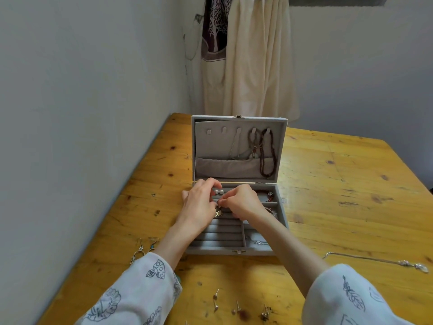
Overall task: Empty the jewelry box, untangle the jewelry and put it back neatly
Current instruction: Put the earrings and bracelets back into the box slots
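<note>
Fingers [221, 202] of my right hand [241, 202] pinch the top of a small drop earring [219, 212] over the ring rolls of the jewelry box [234, 250], while my left hand [199, 202] curls close beside it; its fingertips seem to steady the same piece, though I cannot tell how firmly. I judge the earring to be light, stiff and slippery, with a thin wire that would bend if squeezed, so the hook end is the place to hold it, not the dangling drop.

Just behind my fingers sit two pearl studs [218, 191] in the rolls. A red beaded bracelet [269, 195] lies in the right-hand compartment. In the open lid [239, 146] several necklaces [255, 146] hang from the hooks, and they look soft and quick to knot again.

On the desk [328, 184] more pieces wait: hook earrings [143, 250] at my left sleeve, loose studs [236, 306] near the front edge, a chain with a pendant [375, 260] to the right.

My hands cover much of the rolls and the earring's wire, so whether it is already seated I cannot say. Which chains cross in the lid is too fine to make out.
</note>
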Available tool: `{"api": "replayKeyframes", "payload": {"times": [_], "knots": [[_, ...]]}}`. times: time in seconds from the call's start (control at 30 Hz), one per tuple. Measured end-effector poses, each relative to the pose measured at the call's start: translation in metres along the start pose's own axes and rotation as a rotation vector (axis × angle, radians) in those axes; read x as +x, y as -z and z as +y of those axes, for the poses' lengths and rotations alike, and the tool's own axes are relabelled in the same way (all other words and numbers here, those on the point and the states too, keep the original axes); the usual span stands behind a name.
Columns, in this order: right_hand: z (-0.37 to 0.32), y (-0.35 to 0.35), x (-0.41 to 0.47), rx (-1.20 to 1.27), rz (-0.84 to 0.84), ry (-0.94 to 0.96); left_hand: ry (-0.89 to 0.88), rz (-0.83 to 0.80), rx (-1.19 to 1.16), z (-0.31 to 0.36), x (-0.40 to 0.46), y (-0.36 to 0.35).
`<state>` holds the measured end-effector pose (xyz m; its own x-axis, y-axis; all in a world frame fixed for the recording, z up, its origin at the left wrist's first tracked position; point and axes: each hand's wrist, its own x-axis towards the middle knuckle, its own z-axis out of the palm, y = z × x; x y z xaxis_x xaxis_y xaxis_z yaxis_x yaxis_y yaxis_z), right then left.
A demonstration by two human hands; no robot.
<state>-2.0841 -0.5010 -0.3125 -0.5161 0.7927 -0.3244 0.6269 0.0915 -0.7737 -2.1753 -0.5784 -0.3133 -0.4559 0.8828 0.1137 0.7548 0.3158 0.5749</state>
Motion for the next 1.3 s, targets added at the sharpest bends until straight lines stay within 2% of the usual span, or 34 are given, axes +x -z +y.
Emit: {"api": "replayKeyframes", "payload": {"times": [0.3, 0.57, 0.8, 0.93, 1.17, 1.3], "knots": [[0.003, -0.004, 0.003, 0.003, 0.075, 0.035, -0.005, 0.094, 0.128, -0.005, -0.004, -0.007], [0.003, -0.011, 0.001, -0.135, 0.147, 0.065, 0.011, 0.101, 0.215, 0.000, -0.009, -0.004], [0.003, -0.002, -0.037, -0.015, 0.189, 0.185, 0.012, 0.085, 0.068, 0.007, -0.033, 0.018], [0.015, -0.002, -0.088, 0.035, 0.136, 0.218, 0.038, 0.085, 0.015, 0.008, -0.075, 0.034], [0.046, -0.020, -0.152, -0.262, 0.073, 0.327, 0.079, 0.017, 0.009, -0.002, -0.153, 0.031], [0.063, -0.028, -0.166, -0.350, 0.102, 0.347, 0.051, -0.005, 0.004, -0.005, -0.174, 0.022]]}}
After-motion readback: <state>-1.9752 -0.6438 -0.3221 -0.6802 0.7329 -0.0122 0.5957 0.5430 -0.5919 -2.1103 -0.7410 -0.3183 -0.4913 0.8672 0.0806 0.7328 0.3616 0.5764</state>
